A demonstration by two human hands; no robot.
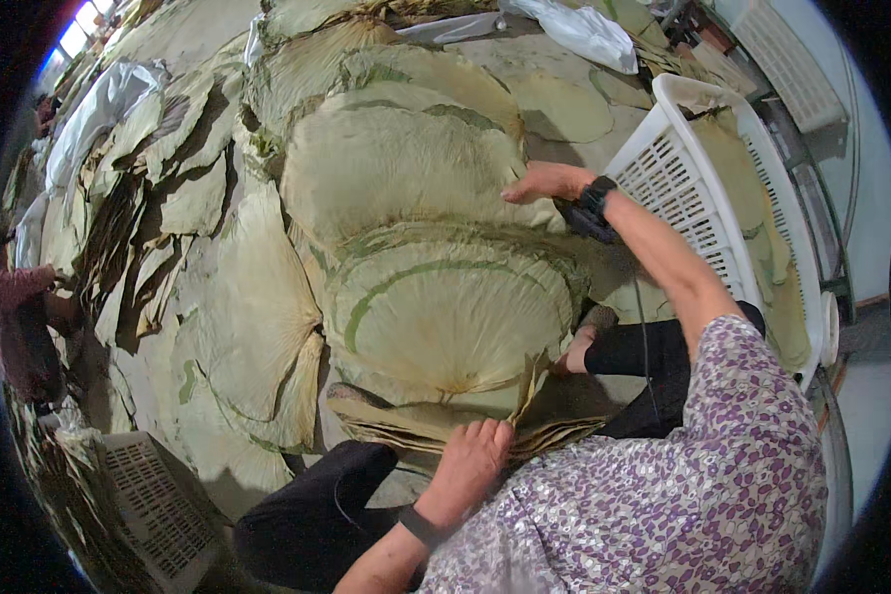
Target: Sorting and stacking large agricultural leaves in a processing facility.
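Observation:
My left hand (475, 453) grips the edge of a bundle of folded dried leaves (564, 434) lying across my lap. Farther forward, my right hand (549, 182) has its thumb over the right edge of a large pale green dried leaf (408, 163); its fingers are partly hidden beneath. Between my hands lies a stack of fan-shaped dried leaves (453, 319), resembling lotus leaves, with veins spreading from the near edge. Another fan-shaped leaf (260, 297) lies to the left of this stack.
A white slatted plastic basket (683, 200) holding leaves stands at right. Another plastic basket (156, 497) is at lower left. More leaves (200, 193) and white plastic bags (100, 119) cover the floor. Another person's sleeve (26, 319) shows at the left edge. My feet flank the stack.

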